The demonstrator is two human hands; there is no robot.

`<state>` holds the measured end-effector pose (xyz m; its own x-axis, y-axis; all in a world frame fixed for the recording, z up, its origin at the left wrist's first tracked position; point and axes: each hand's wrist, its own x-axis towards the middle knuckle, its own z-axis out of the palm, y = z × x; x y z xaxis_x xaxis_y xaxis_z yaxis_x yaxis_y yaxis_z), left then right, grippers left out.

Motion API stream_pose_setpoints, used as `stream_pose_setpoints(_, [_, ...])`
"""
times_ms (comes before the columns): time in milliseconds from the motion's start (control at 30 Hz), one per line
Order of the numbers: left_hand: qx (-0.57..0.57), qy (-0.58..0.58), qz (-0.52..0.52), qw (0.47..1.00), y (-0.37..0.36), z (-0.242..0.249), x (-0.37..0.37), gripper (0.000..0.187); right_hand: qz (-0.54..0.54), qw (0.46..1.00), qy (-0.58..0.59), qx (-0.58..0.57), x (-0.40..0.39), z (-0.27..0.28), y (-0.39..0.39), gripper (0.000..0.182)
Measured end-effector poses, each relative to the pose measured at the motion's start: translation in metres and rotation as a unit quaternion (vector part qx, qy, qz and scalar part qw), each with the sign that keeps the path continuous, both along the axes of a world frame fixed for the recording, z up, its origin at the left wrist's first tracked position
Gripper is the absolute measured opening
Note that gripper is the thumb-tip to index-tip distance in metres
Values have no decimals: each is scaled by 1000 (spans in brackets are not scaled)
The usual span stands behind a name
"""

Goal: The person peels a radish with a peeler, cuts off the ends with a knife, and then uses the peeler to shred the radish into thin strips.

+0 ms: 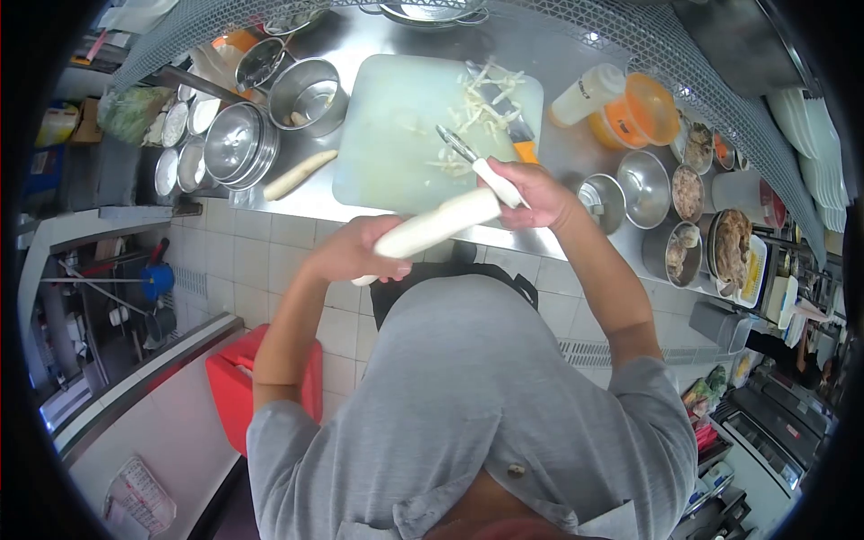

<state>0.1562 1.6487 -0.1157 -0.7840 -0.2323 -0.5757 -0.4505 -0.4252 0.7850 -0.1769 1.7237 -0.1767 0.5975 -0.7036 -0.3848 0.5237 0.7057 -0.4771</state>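
My left hand [366,251] is wrapped around the lower end of a long, smooth white daikon [438,222], which is held tilted just off the counter's front edge. In my right hand [535,192] is a peeler [495,179] with a white handle and a metal head pointing up and left, close to the daikon's upper end. Beyond them lies a pale cutting board [387,117] with pale peel strips [481,108] on its right side. Under the strips a knife with an orange handle [526,151] is partly covered. Left of the board, a beige unpeeled root [301,175] rests near the counter's edge.
A metal pot [309,96] and stacked steel bowls [241,145] stand at the left. To the right are a squeeze bottle [588,94], orange tubs [635,111], and steel bowls [643,188]. A wire shelf [378,11] overhangs the back; a red bin [270,382] stands behind on the left.
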Motion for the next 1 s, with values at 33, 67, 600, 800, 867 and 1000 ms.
stream_pose_setpoints(33, [-9,18,29,999,4,-5,8,50,6,1000,3,-18,-2,2,-2,51])
stream_pose_setpoints(67, [-17,35,59,997,8,-7,15,53,14,999,6,-37,-4,3,-5,51])
stream_pose_setpoints(600, [-85,165,318,930,36,-8,70,59,52,465,831,-302,35,-16,-67,35])
stream_pose_setpoints(800, [35,196,371,907,35,-8,62,57,-206,441,773,-406,52,-7,-44,32])
stream_pose_setpoints(867, [26,218,360,907,23,-11,58,58,-141,442,790,-401,50,-9,-42,32])
stream_pose_setpoints(1000, [31,242,326,913,18,-22,54,61,-79,503,802,-312,44,-27,-40,33])
